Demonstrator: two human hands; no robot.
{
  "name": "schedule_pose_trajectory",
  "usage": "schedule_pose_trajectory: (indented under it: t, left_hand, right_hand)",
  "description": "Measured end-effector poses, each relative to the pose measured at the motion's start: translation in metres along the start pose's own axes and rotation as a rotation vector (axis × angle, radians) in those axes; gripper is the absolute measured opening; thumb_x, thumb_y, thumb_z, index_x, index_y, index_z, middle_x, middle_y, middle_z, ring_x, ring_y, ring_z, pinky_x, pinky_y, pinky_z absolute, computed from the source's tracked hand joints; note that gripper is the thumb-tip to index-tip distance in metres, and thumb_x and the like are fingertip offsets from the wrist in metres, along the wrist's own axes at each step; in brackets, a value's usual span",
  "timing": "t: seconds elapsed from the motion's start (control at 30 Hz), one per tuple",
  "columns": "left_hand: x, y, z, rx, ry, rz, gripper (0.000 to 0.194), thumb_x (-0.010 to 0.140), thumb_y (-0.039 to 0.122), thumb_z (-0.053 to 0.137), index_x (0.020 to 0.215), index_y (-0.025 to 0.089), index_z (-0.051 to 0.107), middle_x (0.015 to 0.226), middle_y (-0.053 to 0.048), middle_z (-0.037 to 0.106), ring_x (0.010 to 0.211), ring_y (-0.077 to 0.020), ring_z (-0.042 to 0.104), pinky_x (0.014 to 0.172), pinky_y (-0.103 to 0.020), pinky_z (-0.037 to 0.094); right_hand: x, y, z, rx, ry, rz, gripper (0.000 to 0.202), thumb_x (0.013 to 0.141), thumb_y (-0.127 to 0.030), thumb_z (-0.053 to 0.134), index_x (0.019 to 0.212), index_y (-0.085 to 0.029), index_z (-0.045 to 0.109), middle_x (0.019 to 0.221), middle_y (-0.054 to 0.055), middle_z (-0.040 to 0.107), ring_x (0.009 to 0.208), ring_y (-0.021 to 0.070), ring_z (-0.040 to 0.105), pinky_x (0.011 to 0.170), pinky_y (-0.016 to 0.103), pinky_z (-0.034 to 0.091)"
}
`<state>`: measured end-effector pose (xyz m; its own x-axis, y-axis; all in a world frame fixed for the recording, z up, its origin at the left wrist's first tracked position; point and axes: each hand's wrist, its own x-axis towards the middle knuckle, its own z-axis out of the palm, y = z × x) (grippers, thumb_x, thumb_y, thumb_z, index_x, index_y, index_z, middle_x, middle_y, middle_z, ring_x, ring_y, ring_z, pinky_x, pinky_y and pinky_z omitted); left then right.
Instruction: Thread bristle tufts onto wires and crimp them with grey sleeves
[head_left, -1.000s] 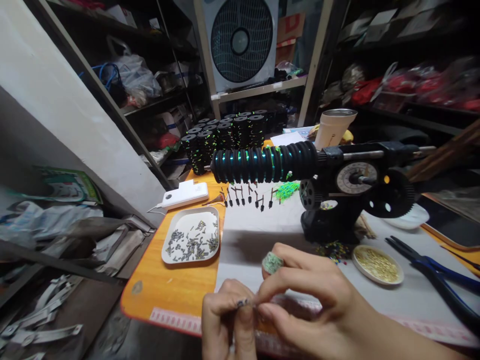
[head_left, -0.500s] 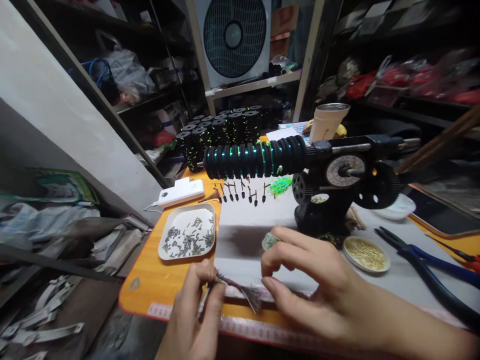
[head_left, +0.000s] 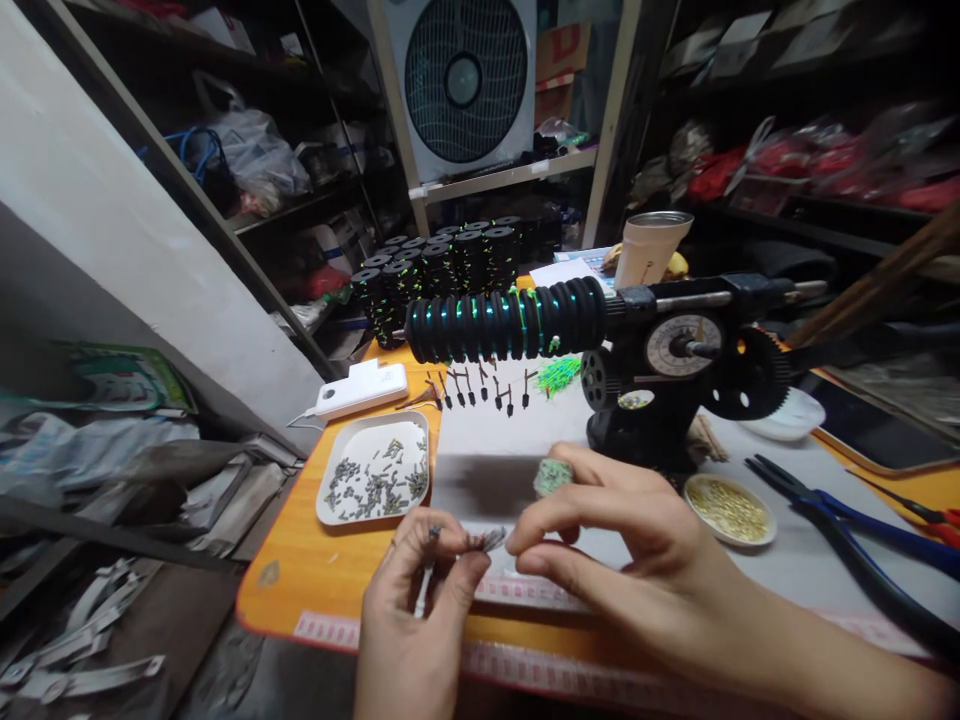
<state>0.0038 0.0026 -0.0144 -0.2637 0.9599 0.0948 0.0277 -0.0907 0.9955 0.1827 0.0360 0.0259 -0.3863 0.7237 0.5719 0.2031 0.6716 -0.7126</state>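
A small bundle of thin dark pieces — bristles or wires, too blurred to say which — sits pinched between thumb and forefinger of the left hand, low over the near edge of the orange table. The right hand meets it from the other side, its fingertips closed on the bundle's free end, with a pale green ring on one finger.

Just beyond the left fingers lies a white tray of small grey parts. Beyond the right fingers stands a black winding machine with a dial, its row of black spools reaching across above both hands. Beside the right knuckles sits a dish of gold beads, and farther out, blue-handled pliers. A white power bank lies past the tray.
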Motion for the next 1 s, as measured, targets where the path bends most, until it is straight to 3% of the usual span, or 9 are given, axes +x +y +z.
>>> schedule_pose_trajectory:
  t: [0.1, 0.27, 0.43, 0.6, 0.73, 0.9, 1.0]
  left_hand:
    - [-0.004, 0.002, 0.012, -0.119, 0.127, -0.107, 0.022, 0.067, 0.037, 0.086, 0.071, 0.021, 0.071, 0.076, 0.001, 0.070, 0.075, -0.0133, 0.065, 0.072, -0.017, 0.051]
    - [-0.009, 0.003, 0.026, -0.251, 0.157, -0.143, 0.029, 0.057, 0.043, 0.091, 0.066, 0.022, 0.073, 0.069, 0.002, 0.073, 0.069, -0.0128, 0.067, 0.068, -0.016, 0.054]
    - [-0.012, 0.003, 0.025, -0.201, 0.088, -0.080, 0.026, 0.066, 0.046, 0.086, 0.065, 0.023, 0.074, 0.064, 0.003, 0.069, 0.062, -0.0119, 0.064, 0.064, -0.016, 0.052]
    - [-0.012, 0.002, 0.019, -0.176, 0.054, -0.114, 0.026, 0.071, 0.048, 0.081, 0.068, 0.023, 0.075, 0.066, 0.001, 0.068, 0.066, -0.0153, 0.062, 0.065, -0.021, 0.050]
    - [-0.012, 0.002, 0.016, -0.186, 0.016, -0.142, 0.024, 0.076, 0.045, 0.078, 0.072, 0.022, 0.073, 0.071, -0.001, 0.069, 0.070, -0.0176, 0.063, 0.068, -0.024, 0.048]
    - [-0.013, 0.005, 0.015, -0.139, -0.012, 0.021, 0.025, 0.079, 0.045, 0.075, 0.066, 0.024, 0.073, 0.066, 0.000, 0.066, 0.069, -0.0161, 0.061, 0.068, -0.021, 0.047]
    - [-0.015, 0.005, 0.015, -0.149, -0.008, 0.028, 0.022, 0.078, 0.045, 0.077, 0.068, 0.025, 0.074, 0.066, 0.002, 0.064, 0.066, -0.0146, 0.057, 0.065, -0.019, 0.045]
  right_hand:
    - [0.000, 0.002, 0.003, -0.003, 0.005, -0.017, 0.010, 0.090, -0.013, 0.066, 0.085, -0.016, 0.074, 0.072, 0.001, 0.052, 0.068, 0.0131, 0.050, 0.059, 0.023, 0.038]
    - [-0.002, 0.004, 0.007, -0.040, 0.057, -0.051, 0.012, 0.091, -0.012, 0.065, 0.090, -0.014, 0.077, 0.069, 0.002, 0.052, 0.065, 0.0137, 0.049, 0.055, 0.024, 0.037]
    - [0.001, 0.005, 0.006, 0.087, 0.099, 0.046, 0.010, 0.091, -0.013, 0.065, 0.087, -0.017, 0.073, 0.077, 0.003, 0.067, 0.072, 0.0138, 0.059, 0.064, 0.025, 0.045]
    - [0.001, 0.001, 0.007, 0.198, -0.028, 0.136, 0.009, 0.089, -0.010, 0.067, 0.085, -0.017, 0.070, 0.075, -0.001, 0.071, 0.067, 0.0092, 0.064, 0.064, 0.018, 0.047]
    - [-0.003, -0.003, 0.005, 0.248, -0.153, 0.040, 0.007, 0.088, -0.009, 0.066, 0.086, -0.014, 0.070, 0.078, 0.002, 0.070, 0.071, 0.0097, 0.063, 0.066, 0.018, 0.047]
    - [0.002, 0.001, 0.002, 0.204, 0.069, 0.140, 0.010, 0.090, -0.013, 0.066, 0.084, -0.018, 0.071, 0.074, -0.001, 0.069, 0.067, 0.0108, 0.061, 0.063, 0.021, 0.046]
    - [0.003, 0.005, 0.003, 0.161, -0.012, 0.138, 0.011, 0.090, -0.017, 0.068, 0.081, -0.018, 0.075, 0.071, 0.001, 0.064, 0.066, 0.0122, 0.058, 0.059, 0.023, 0.043]
